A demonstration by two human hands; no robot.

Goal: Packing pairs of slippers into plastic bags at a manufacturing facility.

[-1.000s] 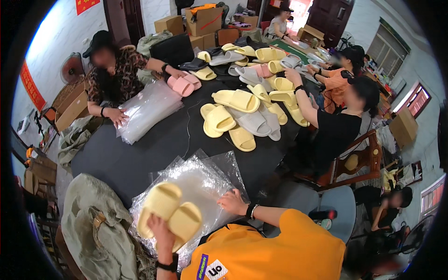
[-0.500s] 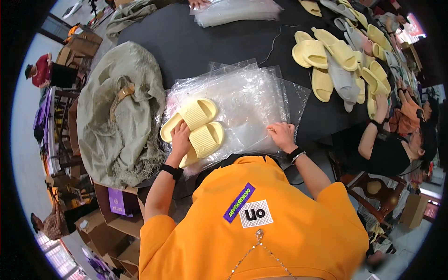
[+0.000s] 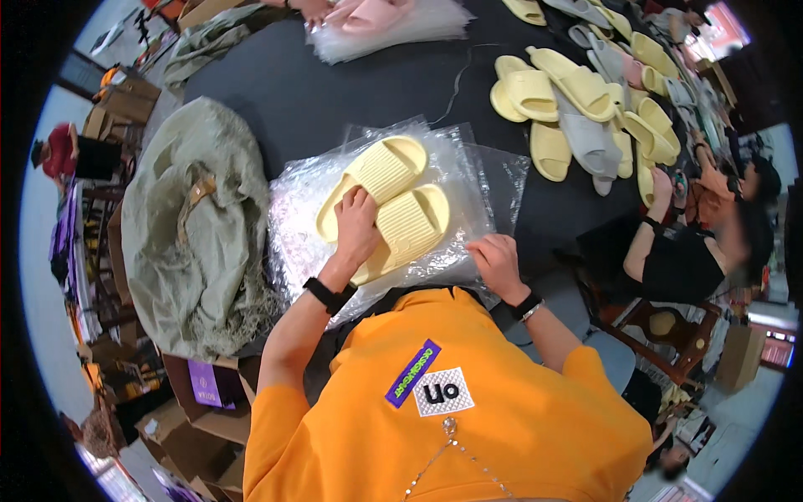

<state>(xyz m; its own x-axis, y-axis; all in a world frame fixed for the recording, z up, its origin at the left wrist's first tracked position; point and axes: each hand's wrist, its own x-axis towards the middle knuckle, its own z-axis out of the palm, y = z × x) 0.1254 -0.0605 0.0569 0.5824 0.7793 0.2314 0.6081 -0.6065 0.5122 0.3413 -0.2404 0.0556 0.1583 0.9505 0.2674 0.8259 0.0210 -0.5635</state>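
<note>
My left hand [image 3: 357,227] is closed on a pair of pale yellow slippers [image 3: 411,224]. They lie side by side over a stack of clear plastic bags [image 3: 294,201], toes pointing to the upper right. The fingers grip the slippers at their inner edges, near the open backs. At the lower right edge of the stack, my right hand [image 3: 498,261] is closed in a pinch on a plastic bag's edge. The exact contact at its fingertips is hard to see.
A grey-green woven sack [image 3: 188,243] lies left of the bags. Yellow and grey slippers [image 3: 583,84] pile up on the dark table [image 3: 259,84] at right, beside a co-worker [image 3: 682,259]. Across the table, another person's hand [image 3: 314,10] is beside pink slippers [image 3: 368,12] on more bags.
My left hand has moved the yellow slippers up and right across the bags. My right hand stays near the bag edge. Pink slippers now show on the far bag stack.
</note>
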